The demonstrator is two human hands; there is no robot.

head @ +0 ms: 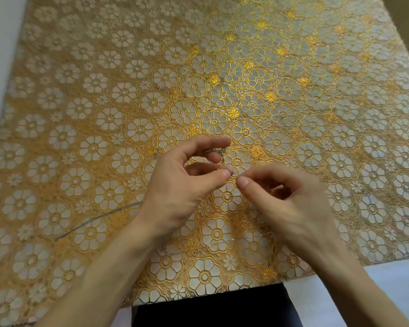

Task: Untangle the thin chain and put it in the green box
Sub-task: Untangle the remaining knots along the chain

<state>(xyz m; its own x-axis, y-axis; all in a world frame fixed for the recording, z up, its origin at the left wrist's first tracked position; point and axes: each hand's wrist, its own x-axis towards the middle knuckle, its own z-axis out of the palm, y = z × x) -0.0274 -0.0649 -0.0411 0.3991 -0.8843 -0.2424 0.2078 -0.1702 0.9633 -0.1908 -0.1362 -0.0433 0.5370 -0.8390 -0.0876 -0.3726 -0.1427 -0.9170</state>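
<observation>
A thin dark chain (219,153) hangs in a small tangle from the fingers of my left hand (184,182), which pinches it between thumb and fingertips above the table. My right hand (283,197) is close beside it, fingers curled, thumb and forefinger almost touching the left thumb tip; whether they pinch a strand of the chain is too fine to tell. No green box appears in the head view.
A table under a gold floral lace cloth (104,114) fills the view. A long thin dark line (92,219) lies on the cloth at the left. The table's near edge (198,300) runs just below my forearms, with dark clothing beneath it.
</observation>
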